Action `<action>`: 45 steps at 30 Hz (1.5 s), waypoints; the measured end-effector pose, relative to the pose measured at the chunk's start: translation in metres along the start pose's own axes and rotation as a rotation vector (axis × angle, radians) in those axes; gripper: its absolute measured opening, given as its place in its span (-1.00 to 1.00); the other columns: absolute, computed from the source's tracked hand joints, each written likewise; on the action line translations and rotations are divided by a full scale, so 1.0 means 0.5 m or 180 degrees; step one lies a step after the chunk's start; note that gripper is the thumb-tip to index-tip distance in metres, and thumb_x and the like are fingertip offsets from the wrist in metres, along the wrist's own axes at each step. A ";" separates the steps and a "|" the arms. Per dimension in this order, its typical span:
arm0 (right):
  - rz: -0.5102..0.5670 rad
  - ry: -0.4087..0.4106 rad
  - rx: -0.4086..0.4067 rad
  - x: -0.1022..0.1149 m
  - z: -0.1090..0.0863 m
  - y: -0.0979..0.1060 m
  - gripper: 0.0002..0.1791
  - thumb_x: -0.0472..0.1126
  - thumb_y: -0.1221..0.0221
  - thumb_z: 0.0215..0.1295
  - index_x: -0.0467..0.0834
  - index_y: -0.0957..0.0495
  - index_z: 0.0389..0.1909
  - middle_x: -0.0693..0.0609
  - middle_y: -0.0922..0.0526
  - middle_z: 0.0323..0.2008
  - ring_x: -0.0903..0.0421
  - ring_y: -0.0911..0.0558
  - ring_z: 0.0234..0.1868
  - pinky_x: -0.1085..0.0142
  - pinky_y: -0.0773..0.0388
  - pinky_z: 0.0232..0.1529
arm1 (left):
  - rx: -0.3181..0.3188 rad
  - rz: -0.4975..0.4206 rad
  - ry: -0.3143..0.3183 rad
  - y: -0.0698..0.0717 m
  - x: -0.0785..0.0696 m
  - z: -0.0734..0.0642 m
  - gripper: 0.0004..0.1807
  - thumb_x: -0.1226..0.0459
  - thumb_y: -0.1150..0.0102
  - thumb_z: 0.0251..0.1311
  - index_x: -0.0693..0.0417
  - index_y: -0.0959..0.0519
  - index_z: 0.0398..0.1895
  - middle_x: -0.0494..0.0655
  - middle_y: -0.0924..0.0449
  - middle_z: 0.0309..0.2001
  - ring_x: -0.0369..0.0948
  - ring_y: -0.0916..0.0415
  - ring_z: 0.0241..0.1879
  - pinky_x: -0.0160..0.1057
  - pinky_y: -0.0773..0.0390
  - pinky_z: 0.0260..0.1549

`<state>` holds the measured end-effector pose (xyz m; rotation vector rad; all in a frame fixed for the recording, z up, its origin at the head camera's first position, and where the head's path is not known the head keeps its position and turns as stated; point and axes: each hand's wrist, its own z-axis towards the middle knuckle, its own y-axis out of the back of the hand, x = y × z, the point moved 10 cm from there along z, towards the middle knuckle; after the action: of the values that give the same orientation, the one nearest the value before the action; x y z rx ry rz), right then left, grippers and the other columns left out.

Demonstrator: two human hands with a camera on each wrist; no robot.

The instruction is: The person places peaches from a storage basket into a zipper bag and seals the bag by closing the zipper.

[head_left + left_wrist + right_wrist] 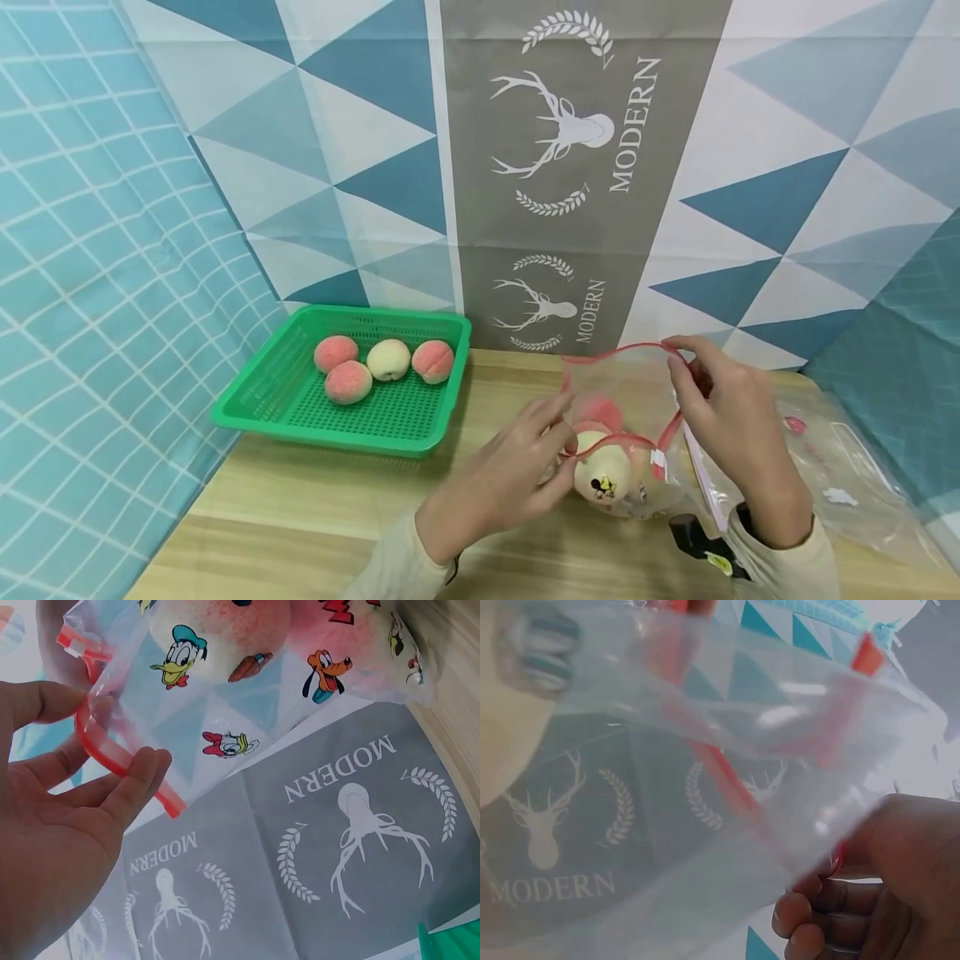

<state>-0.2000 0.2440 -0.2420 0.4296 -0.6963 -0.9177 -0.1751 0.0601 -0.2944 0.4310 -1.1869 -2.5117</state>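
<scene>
A clear zip bag [630, 379] with a red zip strip and cartoon prints stands with its mouth spread. Pale and pink peaches [602, 473] lie inside it; the bag's folds partly hide them. At the near left of the mouth, my left hand [510, 475] pinches the red strip between thumb and fingers, as the left wrist view also shows [75, 802]. My right hand [731, 408] grips the strip at the far right corner. In the right wrist view, the blurred plastic [660, 900] covers most of the frame, with the curled fingers [802, 922] at its edge.
A green basket [322, 437] stands at the left, holding a pale peach [389, 360] and several pink peaches [348, 382]. Flat clear bags [832, 475] lie on the wooden table [300, 508] at the right. Patterned cloth [390, 200] hangs behind.
</scene>
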 end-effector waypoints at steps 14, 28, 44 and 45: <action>0.0083 -0.0041 0.0038 0.007 -0.006 -0.015 -0.78 -0.39 -0.20 0.31 -0.17 -0.65 -0.06 0.21 -0.30 -0.73 0.28 -0.19 -0.75 0.38 -0.14 -0.66 | 0.0314 0.0169 0.0008 0.003 -0.014 -0.030 -0.79 0.08 -0.12 0.39 0.00 -0.62 -0.17 -0.07 -0.53 0.20 -0.20 -0.44 0.15 -0.37 -0.44 0.16; 0.0087 -0.0032 0.0082 0.018 -0.003 -0.016 -0.78 -0.34 -0.20 0.34 -0.18 -0.64 -0.02 0.22 -0.32 -0.74 0.30 -0.20 -0.77 0.39 -0.15 -0.70 | -0.0073 0.0325 0.0068 0.089 0.023 -0.027 -0.81 0.14 -0.17 0.38 0.03 -0.58 -0.09 0.02 -0.52 0.18 -0.12 -0.50 0.16 -0.21 -0.53 0.12; 0.0056 -0.0035 0.0115 0.021 0.001 -0.020 -0.78 -0.35 -0.21 0.33 -0.20 -0.64 -0.02 0.21 -0.33 -0.73 0.29 -0.21 -0.76 0.36 -0.17 -0.71 | -0.0194 0.0507 0.0722 0.159 0.116 -0.050 -0.74 0.18 -0.25 0.32 0.06 -0.60 0.01 0.08 -0.49 0.23 -0.04 -0.44 0.24 -0.04 -0.48 0.19; 0.0055 -0.0027 0.0115 0.021 0.001 -0.020 -0.78 -0.35 -0.21 0.33 -0.20 -0.64 -0.02 0.21 -0.33 -0.73 0.29 -0.21 -0.76 0.36 -0.18 -0.71 | -0.0171 0.0516 0.0723 0.155 0.117 -0.050 -0.74 0.18 -0.25 0.32 0.06 -0.60 0.01 0.08 -0.49 0.23 -0.03 -0.44 0.24 -0.04 -0.48 0.19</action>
<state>-0.2017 0.2296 -0.2440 0.4513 -0.7241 -0.8924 -0.2051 -0.0278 -0.2565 0.5653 -1.0221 -2.2816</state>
